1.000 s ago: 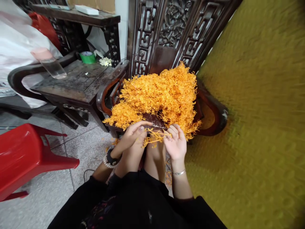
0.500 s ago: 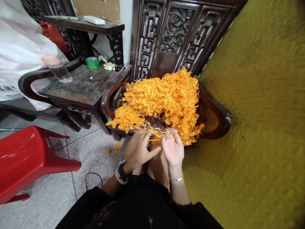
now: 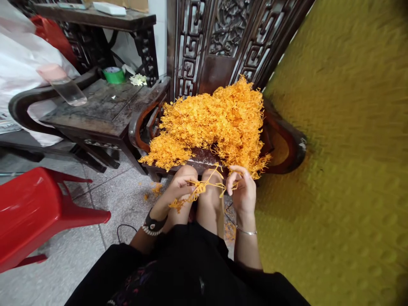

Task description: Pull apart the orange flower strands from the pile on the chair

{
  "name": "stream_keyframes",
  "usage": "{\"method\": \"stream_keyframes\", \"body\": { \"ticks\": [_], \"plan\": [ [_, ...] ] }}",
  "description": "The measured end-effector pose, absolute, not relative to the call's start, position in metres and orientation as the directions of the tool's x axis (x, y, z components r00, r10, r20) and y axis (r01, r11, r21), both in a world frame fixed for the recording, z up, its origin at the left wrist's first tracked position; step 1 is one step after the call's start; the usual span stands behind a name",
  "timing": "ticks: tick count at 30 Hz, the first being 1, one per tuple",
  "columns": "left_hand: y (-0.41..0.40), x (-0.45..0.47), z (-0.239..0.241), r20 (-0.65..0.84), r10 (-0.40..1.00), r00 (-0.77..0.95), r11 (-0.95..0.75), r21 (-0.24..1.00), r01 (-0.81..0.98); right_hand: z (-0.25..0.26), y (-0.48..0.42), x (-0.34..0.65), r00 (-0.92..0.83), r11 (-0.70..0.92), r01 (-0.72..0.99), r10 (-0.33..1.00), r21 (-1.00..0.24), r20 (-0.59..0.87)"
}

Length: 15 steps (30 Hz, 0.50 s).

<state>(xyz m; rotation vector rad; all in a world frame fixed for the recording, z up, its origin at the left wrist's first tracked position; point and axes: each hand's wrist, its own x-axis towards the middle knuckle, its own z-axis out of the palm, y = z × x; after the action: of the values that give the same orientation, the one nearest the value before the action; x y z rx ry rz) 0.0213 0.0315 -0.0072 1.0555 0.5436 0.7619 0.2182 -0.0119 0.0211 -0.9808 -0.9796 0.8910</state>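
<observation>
Over my knees, my left hand (image 3: 179, 185) pinches a thin, branching orange sprig (image 3: 200, 187), which looks like plastic. Part of the sprig hangs below the left fingers, and its thin stems reach across to the right. My right hand (image 3: 244, 191) has its fingers curled around the stem ends, with a bit of orange showing between them. Just beyond both hands, a large heap of similar orange sprigs (image 3: 210, 121) covers most of a dark carved wooden chair's seat (image 3: 204, 156).
A dark side table (image 3: 105, 108) at the left holds a bottle with a pink cap (image 3: 66, 87) and green tape (image 3: 114, 75). A red plastic stool (image 3: 35, 212) stands at lower left. Orange scraps (image 3: 156, 188) lie on the floor. A yellow-green textured surface (image 3: 338, 161) fills the right.
My hands have moved apart, the left leftward and the right slightly rightward. The orange sprig now shows stretched between them. The view has shifted a little.
</observation>
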Motion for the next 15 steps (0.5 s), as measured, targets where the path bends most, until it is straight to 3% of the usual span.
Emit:
{"method": "stream_keyframes", "body": {
  "ticks": [3,5,7,10,15],
  "plan": [
    [0.026,0.02,0.002,-0.073,0.792,0.606,0.242,0.949,-0.201,0.027,-0.021,0.218,0.141,0.231,0.153,0.957,-0.961,0.252],
    [0.021,0.021,0.006,-0.063,0.781,0.621,0.2,0.968,-0.154,0.033,-0.026,0.218,-0.061,0.221,0.378,0.975,-0.899,0.214],
    [0.016,0.023,0.009,-0.043,0.769,0.637,0.164,0.978,-0.131,0.036,-0.028,0.217,-0.249,0.252,0.496,0.958,-0.831,0.141],
    [0.009,0.024,0.011,-0.044,0.793,0.607,0.143,0.983,-0.116,0.034,-0.03,0.216,-0.345,0.278,0.498,0.933,-0.822,0.106],
    [0.004,0.02,0.008,-0.096,0.801,0.591,0.196,0.975,-0.108,0.024,-0.032,0.212,-0.268,0.364,0.349,0.922,-0.864,0.281]
  ]
}}
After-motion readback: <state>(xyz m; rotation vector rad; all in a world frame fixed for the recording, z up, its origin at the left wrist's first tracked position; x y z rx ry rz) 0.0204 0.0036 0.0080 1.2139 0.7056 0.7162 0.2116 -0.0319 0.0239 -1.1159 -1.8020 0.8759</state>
